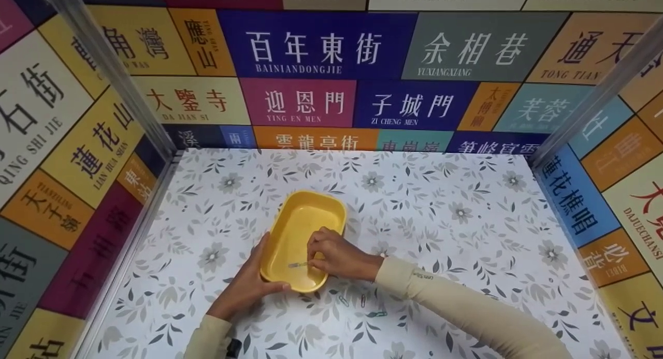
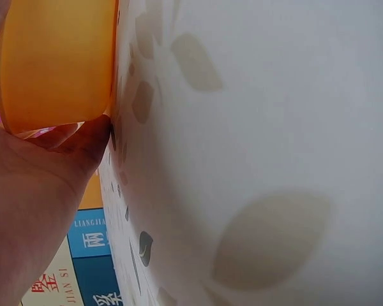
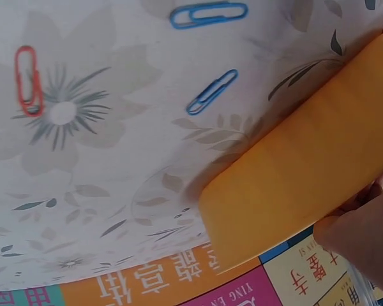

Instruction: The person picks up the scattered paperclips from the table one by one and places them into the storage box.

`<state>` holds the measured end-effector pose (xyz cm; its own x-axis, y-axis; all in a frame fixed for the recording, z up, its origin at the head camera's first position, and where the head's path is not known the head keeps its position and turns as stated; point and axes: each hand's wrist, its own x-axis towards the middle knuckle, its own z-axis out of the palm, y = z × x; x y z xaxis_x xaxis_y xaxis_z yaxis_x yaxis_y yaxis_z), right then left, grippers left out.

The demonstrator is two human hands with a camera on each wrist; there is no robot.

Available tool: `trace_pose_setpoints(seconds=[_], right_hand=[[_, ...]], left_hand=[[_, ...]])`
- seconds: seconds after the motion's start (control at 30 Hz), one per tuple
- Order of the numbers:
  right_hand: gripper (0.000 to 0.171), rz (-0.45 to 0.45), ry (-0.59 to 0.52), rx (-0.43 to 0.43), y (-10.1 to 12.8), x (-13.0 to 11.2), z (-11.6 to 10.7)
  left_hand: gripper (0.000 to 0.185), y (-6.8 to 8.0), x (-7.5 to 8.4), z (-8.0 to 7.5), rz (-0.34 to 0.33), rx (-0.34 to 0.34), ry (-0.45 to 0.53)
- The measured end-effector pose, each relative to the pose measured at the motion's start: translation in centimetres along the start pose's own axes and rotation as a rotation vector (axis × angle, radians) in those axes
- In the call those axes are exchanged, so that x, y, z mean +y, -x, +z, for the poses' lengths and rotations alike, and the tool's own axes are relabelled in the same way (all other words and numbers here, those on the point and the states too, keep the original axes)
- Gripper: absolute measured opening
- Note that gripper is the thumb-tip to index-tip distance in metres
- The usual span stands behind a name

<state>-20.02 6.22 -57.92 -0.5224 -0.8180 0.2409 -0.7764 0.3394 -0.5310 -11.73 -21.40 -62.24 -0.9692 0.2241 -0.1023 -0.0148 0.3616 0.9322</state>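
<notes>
A yellow plastic tray stands tilted in direction on the patterned table. My left hand holds its near left corner, thumb along the near wall and fingers along the left side; in the left wrist view that hand lies against the tray wall. Inside the tray, my right hand has curled fingers, with a pale bluish paper clip at the fingertips, seemingly pinched. The right wrist view shows the tray's outer wall and part of a hand.
Right of the tray's near end lie a red paper clip and green ones. Beside the tray in the right wrist view are another red clip and two blue clips. Walls with lettered panels enclose the table.
</notes>
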Motion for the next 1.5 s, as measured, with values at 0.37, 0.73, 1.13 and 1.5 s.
trace_pose_setpoints(seconds=[0.37, 0.73, 1.13, 1.5], right_hand=[[0.005, 0.083, 0.084, -0.138, -1.5, -0.6, 1.0], [0.009, 0.146, 0.110, -0.261, -2.8, -1.4, 1.3], [0.007, 0.139, 0.134, -0.296, -3.1, -1.4, 1.6], [0.013, 0.107, 0.163, -0.156, -1.9, -2.9, -0.6]], left_hand=[[0.138, 0.0, -0.1, 0.0, 0.033, -0.010, -0.002], [0.139, 0.0, -0.2, -0.1, 0.028, -0.002, -0.018], [0.139, 0.2, 0.0, -0.2, 0.018, -0.007, -0.036], [0.143, 0.0, -0.1, -0.1, 0.029, -0.009, -0.004]])
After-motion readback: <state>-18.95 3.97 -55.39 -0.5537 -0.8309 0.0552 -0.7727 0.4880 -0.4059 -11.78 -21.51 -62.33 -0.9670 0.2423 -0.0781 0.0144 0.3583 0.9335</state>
